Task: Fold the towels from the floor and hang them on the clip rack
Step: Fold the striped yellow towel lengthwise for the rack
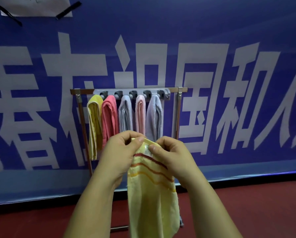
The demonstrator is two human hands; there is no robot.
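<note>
Striped towel (150, 203) before the clip rack (133, 92): my left hand (119, 152) and right hand (173, 157) are pinching its top; slipping risks unfolding.

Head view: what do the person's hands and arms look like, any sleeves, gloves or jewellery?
The left hand and right hand are bare: no gloves, rings or watch show. The left forearm and right forearm are bare to the frame's edge, no sleeve in view. Thumbnails short, unpainted.

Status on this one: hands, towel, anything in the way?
Left hand, right hand: both pinch yellow towel at top edge. Towel hangs before rack. Rack holds five towels; no free clip seen.
</note>
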